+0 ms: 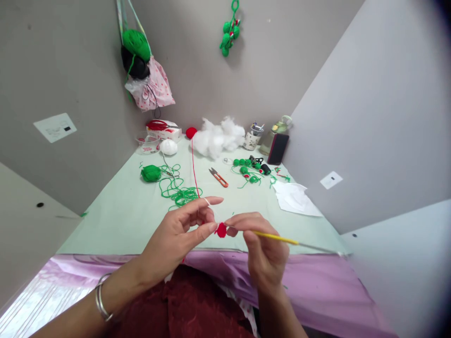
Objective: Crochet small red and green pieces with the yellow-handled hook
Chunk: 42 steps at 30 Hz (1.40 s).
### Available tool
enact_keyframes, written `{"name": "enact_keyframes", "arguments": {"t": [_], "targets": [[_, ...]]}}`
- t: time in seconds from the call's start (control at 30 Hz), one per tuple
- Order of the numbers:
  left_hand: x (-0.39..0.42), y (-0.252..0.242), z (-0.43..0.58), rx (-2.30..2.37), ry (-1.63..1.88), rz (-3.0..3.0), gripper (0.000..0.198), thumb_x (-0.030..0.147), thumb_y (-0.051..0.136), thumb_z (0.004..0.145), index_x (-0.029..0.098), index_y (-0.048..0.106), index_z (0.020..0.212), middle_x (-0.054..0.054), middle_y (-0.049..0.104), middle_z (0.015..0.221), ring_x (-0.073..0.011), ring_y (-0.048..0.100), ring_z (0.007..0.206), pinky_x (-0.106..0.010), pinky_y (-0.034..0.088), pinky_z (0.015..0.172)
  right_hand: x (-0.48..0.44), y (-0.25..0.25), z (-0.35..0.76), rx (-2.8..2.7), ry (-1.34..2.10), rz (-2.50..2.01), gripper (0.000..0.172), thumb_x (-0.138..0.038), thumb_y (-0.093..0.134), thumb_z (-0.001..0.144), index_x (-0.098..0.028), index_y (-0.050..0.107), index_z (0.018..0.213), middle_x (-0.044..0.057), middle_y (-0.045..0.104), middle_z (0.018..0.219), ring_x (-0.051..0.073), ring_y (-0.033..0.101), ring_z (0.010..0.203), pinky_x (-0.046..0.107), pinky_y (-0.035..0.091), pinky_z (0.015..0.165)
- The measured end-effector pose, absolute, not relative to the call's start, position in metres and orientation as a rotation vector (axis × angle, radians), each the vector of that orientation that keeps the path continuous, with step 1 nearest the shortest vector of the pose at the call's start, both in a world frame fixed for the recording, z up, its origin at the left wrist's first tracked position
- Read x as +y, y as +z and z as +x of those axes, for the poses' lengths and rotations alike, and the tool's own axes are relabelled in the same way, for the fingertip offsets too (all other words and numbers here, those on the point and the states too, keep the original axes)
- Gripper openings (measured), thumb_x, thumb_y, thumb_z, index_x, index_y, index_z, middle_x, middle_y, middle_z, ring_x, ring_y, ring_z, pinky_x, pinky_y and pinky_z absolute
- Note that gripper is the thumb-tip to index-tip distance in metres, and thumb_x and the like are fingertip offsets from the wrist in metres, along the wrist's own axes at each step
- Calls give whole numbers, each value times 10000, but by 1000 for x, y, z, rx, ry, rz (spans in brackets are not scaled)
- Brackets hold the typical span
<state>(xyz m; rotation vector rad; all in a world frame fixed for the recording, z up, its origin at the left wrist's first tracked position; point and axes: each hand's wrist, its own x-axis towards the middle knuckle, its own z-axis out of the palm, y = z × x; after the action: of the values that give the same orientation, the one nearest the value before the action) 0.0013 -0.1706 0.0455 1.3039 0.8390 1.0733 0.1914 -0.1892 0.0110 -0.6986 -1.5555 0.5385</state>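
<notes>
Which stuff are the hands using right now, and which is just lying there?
In use: left hand, right hand, red crochet piece, yellow hook, red yarn.
Lying about: snips, green yarn, white stuffing, phone.

Matt red yarn piece [221, 230] between both hands' fingertips; glossy yellow hook handle [275, 237] in the right; smooth pale-green cloth [120, 220] beyond.

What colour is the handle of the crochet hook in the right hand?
The crochet hook handle is yellow, seen best in the head view, held in the right hand.
</notes>
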Motion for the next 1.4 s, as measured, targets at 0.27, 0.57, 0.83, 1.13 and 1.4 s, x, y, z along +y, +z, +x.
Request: {"name": "enact_keyframes", "arguments": {"t": [0.27,0.57,0.83,1.13,1.4], "targets": [[-172,41,5,820,1123,1208,267,328,751,927,238,791,1175,1,707,856,-154,666,827,-288,559,828,-195,7,188,-1799,15,-708,296,-87,559,1026,-211,692,1259,126,773,1134,202,759,969,336,658,767],[-169,41,9,830,1082,1134,402,255,857,818,242,793,1215,4,728,873,-162,670,882,-293,525,884,-196,-2,188,-1848,-294,-776,392,-50,616,989,-218,704,1332,105,752,1108,215,754,1012,331,673,810],[-172,30,15,639,848,719,522,336,896,801,213,763,1290,-7,695,891,-100,564,743,-229,458,737,-192,-10,186,-1766,-104,-716,475,-26,616,986,-259,692,1392,90,732,1179,214,747,1041,351,673,839],[-177,28,20,723,1028,991,409,465,713,971,250,733,1318,15,641,799,-157,584,804,-296,454,830,-192,-11,182,-1660,-17,-711,456,-42,640,976,-298,724,1344,78,756,1153,205,757,965,342,671,761],[-180,27,18,867,1201,1232,277,384,662,1012,298,760,1256,43,550,752,-128,518,704,-255,470,714,-192,-19,189,-1763,-161,-740,488,-47,650,975,-259,677,1414,111,766,1211,251,765,1042,401,684,812]]}}
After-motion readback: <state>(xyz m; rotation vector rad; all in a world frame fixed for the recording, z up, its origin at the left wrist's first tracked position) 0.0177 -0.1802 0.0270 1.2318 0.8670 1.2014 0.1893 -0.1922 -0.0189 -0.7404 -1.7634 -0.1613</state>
